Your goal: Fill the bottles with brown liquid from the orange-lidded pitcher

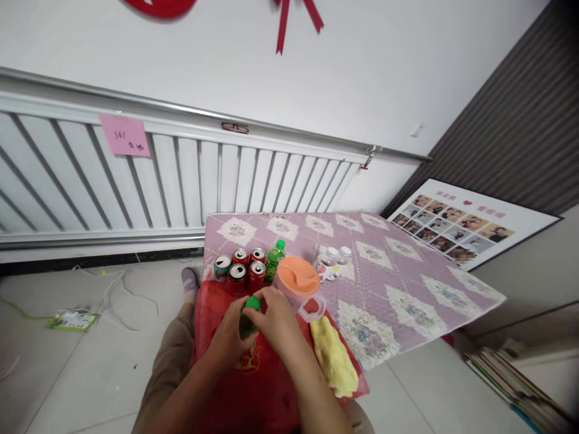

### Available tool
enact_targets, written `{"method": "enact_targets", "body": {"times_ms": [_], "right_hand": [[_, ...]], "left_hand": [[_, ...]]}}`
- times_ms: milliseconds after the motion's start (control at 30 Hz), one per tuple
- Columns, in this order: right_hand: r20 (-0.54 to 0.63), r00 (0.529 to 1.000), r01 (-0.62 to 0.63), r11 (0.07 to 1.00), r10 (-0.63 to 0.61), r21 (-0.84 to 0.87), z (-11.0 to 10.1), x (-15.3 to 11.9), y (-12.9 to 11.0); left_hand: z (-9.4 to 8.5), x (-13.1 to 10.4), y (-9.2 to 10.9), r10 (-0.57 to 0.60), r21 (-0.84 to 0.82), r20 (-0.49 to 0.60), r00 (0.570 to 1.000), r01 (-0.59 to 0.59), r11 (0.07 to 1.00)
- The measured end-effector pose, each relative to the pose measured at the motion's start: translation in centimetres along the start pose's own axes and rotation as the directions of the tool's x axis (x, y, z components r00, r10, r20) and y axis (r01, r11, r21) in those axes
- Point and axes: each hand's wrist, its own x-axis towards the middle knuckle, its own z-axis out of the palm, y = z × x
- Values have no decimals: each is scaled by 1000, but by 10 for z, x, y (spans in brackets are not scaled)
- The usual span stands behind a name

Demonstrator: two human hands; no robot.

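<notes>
In front of me, both hands close around a small green bottle (246, 326) with a green cap (252, 303). My left hand (230, 330) wraps its body from the left. My right hand (278, 316) has its fingers and thumb at the cap from the right; the exact contact is partly hidden. Beyond my hands stand several opened drink cans (236, 278), mostly red, and a second green bottle (274, 260) with its cap on. A clear pitcher (296, 295) with an orange lid (298, 276) stands just past my right hand.
A red cloth (217, 392) covers the near part of the table, over a purple floral tablecloth (371, 253). A yellow cloth bundle (333, 357) lies at the right. White-topped containers (332, 260) stand behind the pitcher. A radiator (181, 181) runs along the wall; a power strip (72, 320) lies on the floor.
</notes>
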Motion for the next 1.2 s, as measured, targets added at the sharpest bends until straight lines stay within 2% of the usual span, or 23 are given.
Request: {"method": "enact_targets", "body": {"times_ms": [267,433,567,667,1033,1200], "right_hand": [[-101,984,-139,989,143,49,16,-1,-1],[-26,990,-129,951,142,280,19,-5,2],[79,996,-62,910,33,410,16,-10,7],[69,997,-16,881,-18,473,17,-12,11],[-28,977,-165,829,213,534,27,-16,12],[37,988,-141,778,150,612,30,-22,15]], "left_hand": [[1,0,-2,2,-13,-6,1000,-3,1000],[-1,1,-1,12,-11,1,1000,-12,1000],[-3,3,3,4,-6,19,1000,-4,1000],[-3,4,5,19,2,24,1000,-19,1000],[-2,2,2,-11,19,11,1000,11,1000],[-3,2,1,28,12,22,999,-28,1000]]}}
